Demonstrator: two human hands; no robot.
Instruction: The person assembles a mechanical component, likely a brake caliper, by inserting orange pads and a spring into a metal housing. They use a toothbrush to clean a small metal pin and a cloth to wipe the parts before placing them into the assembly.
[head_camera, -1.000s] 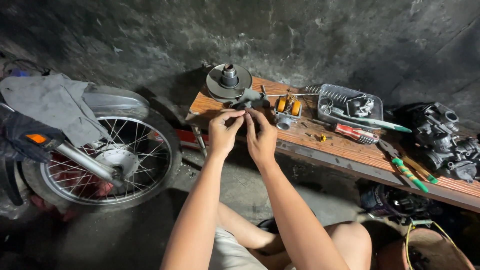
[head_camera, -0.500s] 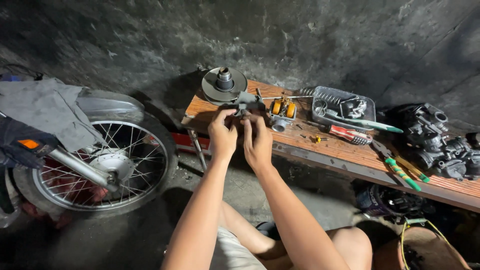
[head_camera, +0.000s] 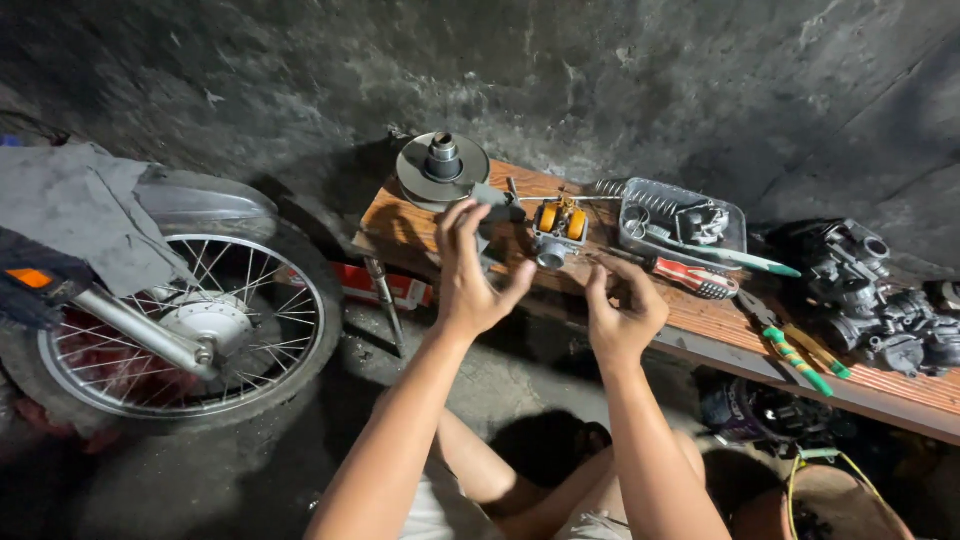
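A long wooden plank bench (head_camera: 700, 325) runs along the dark concrete wall and serves as the landmark here. Below its left end lies one flat red box (head_camera: 385, 287) with pale markings, the only package-like thing in view. On the bench's left end sits one round grey metal pulley disc with a raised hub (head_camera: 441, 166). Right of it stands one small metal carburettor body with two orange floats (head_camera: 559, 226). Further right rests one clear plastic tray (head_camera: 684, 220) holding small metal parts and a spring, then one red-handled screwdriver (head_camera: 686, 276), and one pair of pliers with green-and-yellow grips (head_camera: 797, 345). On the bench's right end lies a heap of dark engine parts (head_camera: 880, 295). Left of the bench stands one spoked motorcycle wheel (head_camera: 185, 325) under a grey mudguard.

Two hands work at the bench's front edge. The left hand (head_camera: 470, 275) is raised in front of the carburettor body with fingers spread and loosely curled, gripping nothing. The right hand (head_camera: 622, 310) is curled inward just below the screwdriver, fingertips pinched together; whether a small piece sits between them cannot be told.

Half a second ago both hands were pressed together over a small dark part near the pulley disc; now they are apart, the right one drawn toward the bench's middle.
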